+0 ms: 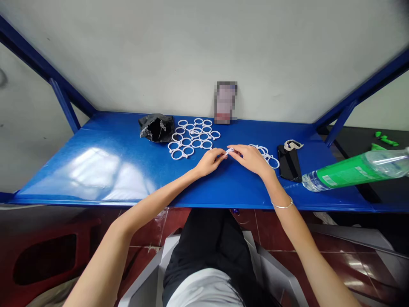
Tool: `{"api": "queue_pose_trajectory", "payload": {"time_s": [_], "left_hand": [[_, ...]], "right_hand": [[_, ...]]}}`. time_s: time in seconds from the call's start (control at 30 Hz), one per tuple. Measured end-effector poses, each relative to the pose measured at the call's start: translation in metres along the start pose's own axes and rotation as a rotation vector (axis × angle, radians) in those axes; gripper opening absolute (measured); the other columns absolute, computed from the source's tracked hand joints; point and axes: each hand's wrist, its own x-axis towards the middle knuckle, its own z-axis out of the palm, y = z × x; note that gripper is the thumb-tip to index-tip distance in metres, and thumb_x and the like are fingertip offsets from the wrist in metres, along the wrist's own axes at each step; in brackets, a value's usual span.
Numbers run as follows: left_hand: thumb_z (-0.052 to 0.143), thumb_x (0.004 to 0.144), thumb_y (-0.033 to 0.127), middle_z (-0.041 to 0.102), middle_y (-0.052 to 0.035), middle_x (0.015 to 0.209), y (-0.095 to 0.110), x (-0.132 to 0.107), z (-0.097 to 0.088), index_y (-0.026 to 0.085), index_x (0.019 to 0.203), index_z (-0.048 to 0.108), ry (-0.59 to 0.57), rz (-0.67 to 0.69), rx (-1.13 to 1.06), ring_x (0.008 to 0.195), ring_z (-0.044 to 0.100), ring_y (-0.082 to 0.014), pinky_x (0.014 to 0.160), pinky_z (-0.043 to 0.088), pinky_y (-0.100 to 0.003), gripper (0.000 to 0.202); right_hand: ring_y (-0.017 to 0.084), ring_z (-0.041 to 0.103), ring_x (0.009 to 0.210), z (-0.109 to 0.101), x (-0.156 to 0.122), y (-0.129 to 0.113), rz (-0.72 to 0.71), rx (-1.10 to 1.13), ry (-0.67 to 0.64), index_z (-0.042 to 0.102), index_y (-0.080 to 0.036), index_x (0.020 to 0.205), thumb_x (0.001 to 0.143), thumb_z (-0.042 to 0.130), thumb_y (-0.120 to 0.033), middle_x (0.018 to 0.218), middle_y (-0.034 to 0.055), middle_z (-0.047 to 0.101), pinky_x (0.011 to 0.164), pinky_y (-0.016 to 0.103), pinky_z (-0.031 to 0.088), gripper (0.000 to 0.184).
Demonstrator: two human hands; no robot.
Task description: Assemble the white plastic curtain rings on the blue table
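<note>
A small white plastic ring (229,150), seen nearly edge-on, is pinched between the fingertips of both hands above the middle of the table. My left hand (211,162) grips its left end with thumb and fingers closed. From the other side, my right hand (251,159) is closed on the same ring, partly covering it. Several white rings with small knobs (191,138) lie flat in a cluster beyond my left hand. Close to my right wrist, a smaller group of white rings (267,157) lies partly hidden behind the hand.
On the blue table (153,170), a torn black bag (147,128) stands at the back left. A blurred-out upright object (226,102) leans on the wall. To the right are a black phone (289,165), a white curled item (292,145) and a green-labelled bottle (351,172).
</note>
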Motion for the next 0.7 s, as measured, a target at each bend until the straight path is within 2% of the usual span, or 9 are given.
{"api": "queue_pose_trajectory", "payload": {"time_s": [0.1,0.2,0.27,0.37,0.43,0.47,0.57,0.63,0.7], "left_hand": [[0.043,0.101,0.037,0.071,-0.0067,0.086,0.003,-0.002,-0.001,0.016,0.094,0.064,0.009,0.007,-0.018,0.078,0.063,-0.0157,0.072,0.048,-0.025,0.031],[0.043,0.101,0.040,0.070,-0.0067,0.086,0.007,-0.003,-0.003,0.016,0.092,0.065,0.008,-0.004,-0.037,0.077,0.062,-0.0155,0.074,0.047,-0.026,0.034],[0.043,0.100,0.043,0.070,-0.0069,0.086,0.009,-0.003,-0.004,0.016,0.091,0.065,0.006,-0.022,-0.067,0.077,0.062,-0.0155,0.073,0.047,-0.026,0.036],[0.045,0.098,0.046,0.071,-0.0074,0.087,0.010,-0.003,-0.006,0.015,0.090,0.065,0.013,-0.063,-0.145,0.080,0.064,-0.0162,0.072,0.047,-0.026,0.038],[0.048,0.096,0.050,0.071,-0.0078,0.090,0.010,-0.003,-0.008,0.015,0.090,0.066,0.032,-0.116,-0.233,0.083,0.064,-0.0171,0.073,0.048,-0.026,0.040],[0.050,0.095,0.052,0.071,-0.0080,0.091,0.009,-0.003,-0.008,0.015,0.090,0.066,0.039,-0.147,-0.301,0.084,0.064,-0.0173,0.073,0.048,-0.026,0.041],[0.058,0.089,0.058,0.070,-0.0081,0.091,0.006,-0.001,-0.010,0.014,0.087,0.063,0.037,-0.237,-0.641,0.083,0.064,-0.0164,0.077,0.049,-0.027,0.045],[0.065,0.085,0.057,0.068,-0.0064,0.086,0.005,0.001,-0.011,0.014,0.083,0.059,0.045,-0.288,-0.886,0.081,0.064,-0.0153,0.079,0.049,-0.028,0.044],[0.070,0.083,0.053,0.066,-0.0043,0.080,0.005,0.002,-0.012,0.014,0.082,0.057,0.050,-0.326,-1.032,0.077,0.063,-0.0139,0.078,0.049,-0.027,0.041]], "right_hand": [[0.027,0.071,0.091,-0.004,-0.013,-0.010,0.123,0.028,0.004,0.064,-0.023,0.128,0.099,0.046,-0.038,0.107,0.0089,0.074,0.080,0.038,0.055,0.038],[0.025,0.068,0.094,0.009,-0.027,-0.023,0.213,0.160,0.096,0.060,-0.024,0.131,0.098,0.047,-0.040,0.106,0.0079,0.072,0.081,0.039,0.055,0.039],[0.024,0.067,0.096,0.025,-0.038,-0.034,0.258,0.286,0.231,0.058,-0.024,0.133,0.097,0.050,-0.040,0.110,0.0084,0.070,0.085,0.039,0.055,0.040],[0.022,0.065,0.098,0.052,-0.054,-0.056,0.386,0.502,0.583,0.062,-0.023,0.126,0.097,0.049,-0.040,0.111,0.0097,0.068,0.082,0.036,0.055,0.036],[0.020,0.065,0.090,0.067,-0.065,-0.072,0.457,0.672,0.751,0.067,-0.022,0.113,0.096,0.051,-0.040,0.100,0.0080,0.070,0.080,0.035,0.054,0.030],[0.019,0.065,0.083,0.073,-0.070,-0.078,0.478,0.776,0.786,0.070,-0.022,0.105,0.095,0.052,-0.040,0.092,0.0066,0.070,0.077,0.034,0.054,0.027],[0.015,0.058,0.066,0.082,-0.080,-0.091,0.476,1.142,0.773,0.071,-0.021,0.090,0.089,0.058,-0.039,0.072,0.0029,0.064,0.063,0.031,0.049,0.022],[0.014,0.052,0.060,0.081,-0.084,-0.091,0.487,1.353,0.722,0.070,-0.021,0.083,0.084,0.063,-0.038,0.065,0.0011,0.058,0.057,0.029,0.044,0.018],[0.013,0.047,0.059,0.077,-0.085,-0.087,0.517,1.512,0.705,0.068,-0.022,0.076,0.080,0.065,-0.037,0.062,0.0002,0.052,0.053,0.027,0.040,0.016]]}}
